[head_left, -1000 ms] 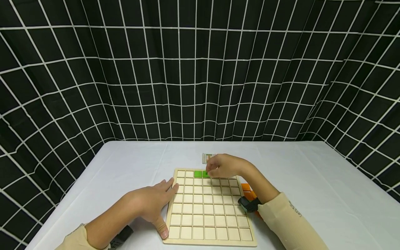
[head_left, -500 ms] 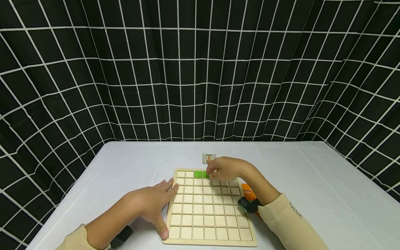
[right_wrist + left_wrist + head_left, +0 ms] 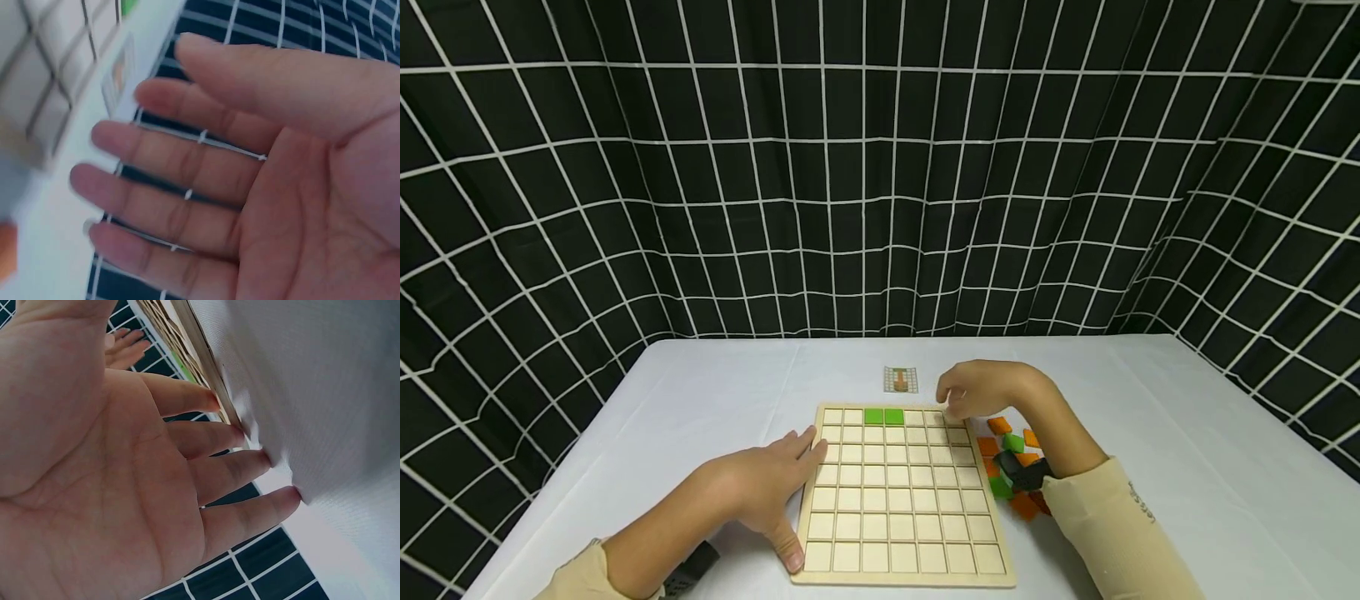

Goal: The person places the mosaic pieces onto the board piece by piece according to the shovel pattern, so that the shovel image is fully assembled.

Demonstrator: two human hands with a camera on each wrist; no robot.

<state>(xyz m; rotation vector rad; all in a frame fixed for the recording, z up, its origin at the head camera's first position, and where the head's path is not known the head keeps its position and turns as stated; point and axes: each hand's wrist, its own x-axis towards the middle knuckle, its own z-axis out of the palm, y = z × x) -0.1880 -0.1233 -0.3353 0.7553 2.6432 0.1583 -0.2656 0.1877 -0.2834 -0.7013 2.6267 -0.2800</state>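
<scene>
A wooden grid board [image 3: 904, 578] lies on the white table, with two green square tiles [image 3: 883, 417] side by side in its far row. Spread along the board's left edge, my left hand [image 3: 767, 483] touches it with thumb and fingertips. In the left wrist view its straight fingers [image 3: 231, 478] reach to the board's side and the cloth. My right hand [image 3: 988, 389] hovers over the far right corner of the board. The right wrist view shows its palm and relaxed fingers [image 3: 162, 156] with nothing between them.
Loose orange tiles [image 3: 1024, 505] and green tiles [image 3: 1012, 442] lie in a pile right of the board, partly hidden by my right wrist and its black strap. A small printed pattern card [image 3: 900, 380] rests beyond the board. A black gridded curtain [image 3: 865, 167] surrounds the table.
My right hand has let go of the second green tile and moved right, off the far row. More of the loose tile pile now shows. My left hand has stayed at the board's edge.
</scene>
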